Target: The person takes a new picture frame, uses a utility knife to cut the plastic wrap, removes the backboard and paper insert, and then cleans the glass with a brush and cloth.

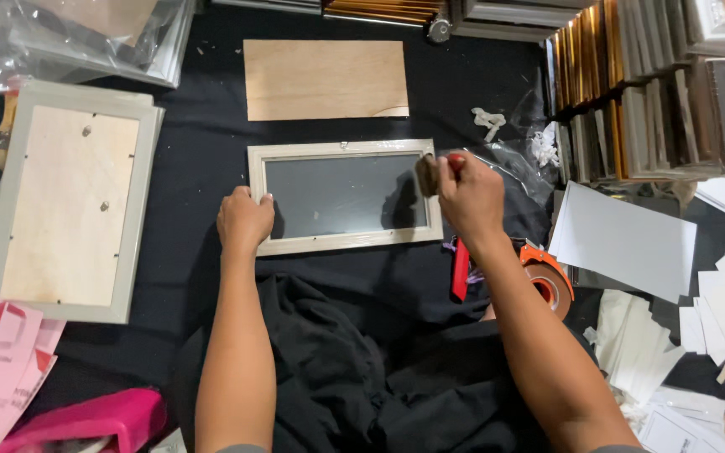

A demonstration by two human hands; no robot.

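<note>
A small pale wooden picture frame (341, 148) with a dark glass pane lies on the black cloth in the middle of the view. My left hand (243, 220) presses down on the frame's left edge, fingers curled over the rim. At the frame's right end my right hand (468, 197) is closed around a small brush (428, 174) with a red handle, its bristles over the glass. A plain plywood backing board (325, 79) lies flat just beyond the frame.
A larger grey frame (69, 201), back side up, lies at the left. A tape dispenser (547, 277) with an orange body sits under my right forearm. White paper sheets (627, 239) and cut strips lie at the right, stacked frames (631, 92) behind them. Pink items (10, 361) fill the lower left.
</note>
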